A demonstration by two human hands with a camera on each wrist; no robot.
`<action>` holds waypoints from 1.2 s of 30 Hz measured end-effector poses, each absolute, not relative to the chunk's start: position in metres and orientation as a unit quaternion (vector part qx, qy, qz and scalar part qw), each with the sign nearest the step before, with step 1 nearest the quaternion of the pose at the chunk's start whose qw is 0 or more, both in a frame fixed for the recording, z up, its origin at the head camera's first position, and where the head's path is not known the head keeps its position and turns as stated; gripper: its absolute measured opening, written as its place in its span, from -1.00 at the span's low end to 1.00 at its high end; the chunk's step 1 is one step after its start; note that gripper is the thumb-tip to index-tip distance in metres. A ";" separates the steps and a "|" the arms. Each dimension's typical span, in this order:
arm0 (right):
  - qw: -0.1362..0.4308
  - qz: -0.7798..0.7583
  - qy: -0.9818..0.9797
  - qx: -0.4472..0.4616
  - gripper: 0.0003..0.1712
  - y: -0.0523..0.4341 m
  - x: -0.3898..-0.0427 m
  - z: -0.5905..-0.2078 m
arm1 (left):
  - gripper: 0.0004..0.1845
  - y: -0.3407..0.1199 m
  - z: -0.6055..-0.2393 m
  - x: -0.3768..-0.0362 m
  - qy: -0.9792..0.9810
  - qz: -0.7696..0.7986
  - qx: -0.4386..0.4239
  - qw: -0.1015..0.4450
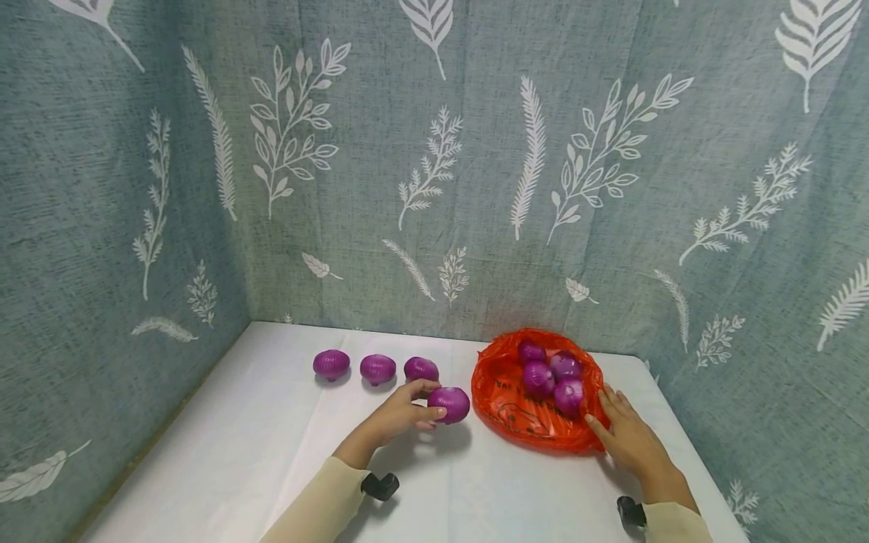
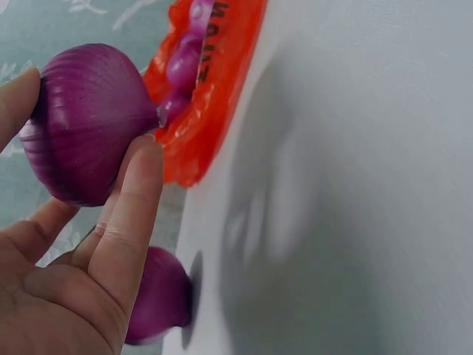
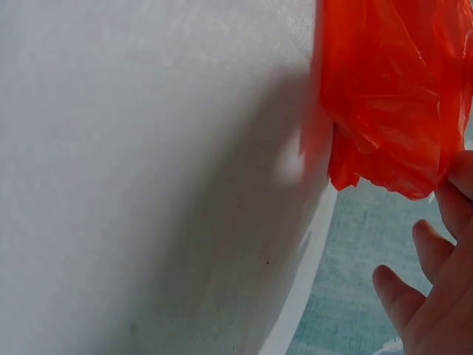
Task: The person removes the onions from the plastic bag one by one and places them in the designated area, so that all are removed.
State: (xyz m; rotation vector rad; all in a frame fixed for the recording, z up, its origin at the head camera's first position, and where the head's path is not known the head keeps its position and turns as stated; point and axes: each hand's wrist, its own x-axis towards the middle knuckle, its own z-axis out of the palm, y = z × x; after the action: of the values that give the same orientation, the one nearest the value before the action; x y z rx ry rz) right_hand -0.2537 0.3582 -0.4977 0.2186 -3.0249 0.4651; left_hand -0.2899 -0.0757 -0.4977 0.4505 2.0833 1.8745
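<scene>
A purple onion (image 1: 449,405) is held by my left hand (image 1: 399,417), thumb on one side and fingers on the other. In the left wrist view this onion (image 2: 89,122) is raised off the table, its root tip turned toward the bag. The red plastic bag (image 1: 512,418) lies spread open to the right, with several purple onions (image 1: 538,378) inside. At the bag's right edge, my right hand (image 1: 634,441) pinches the rim with its thumb and forefinger. The right wrist view has its other fingers (image 3: 395,296) spread apart below the bag.
Three more purple onions stand in a row on the white table: a left one (image 1: 331,364), a middle one (image 1: 378,369) and a right one (image 1: 422,369), just behind my left hand. Green leaf-patterned cloth (image 1: 434,173) hangs along the back and both sides.
</scene>
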 end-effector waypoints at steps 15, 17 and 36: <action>0.021 0.157 -0.986 0.060 0.01 0.359 -0.255 -0.505 | -0.37 -0.098 -0.504 -0.288 0.723 0.657 0.151 0.152; 0.024 0.157 -0.985 0.062 0.01 0.359 -0.255 -0.506 | -0.36 -0.100 -0.503 -0.287 0.726 0.654 0.151 0.152; 0.003 0.164 -0.985 0.053 0.03 0.358 -0.256 -0.503 | -0.32 -0.120 -0.508 -0.285 0.740 0.639 0.138 0.156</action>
State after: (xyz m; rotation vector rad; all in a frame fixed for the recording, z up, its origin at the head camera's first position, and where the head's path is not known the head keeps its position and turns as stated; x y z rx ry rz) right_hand -0.2556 0.3584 -0.5031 0.1665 -3.0894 0.5141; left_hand -0.2850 -0.1203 -0.5084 0.3957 2.1189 1.8307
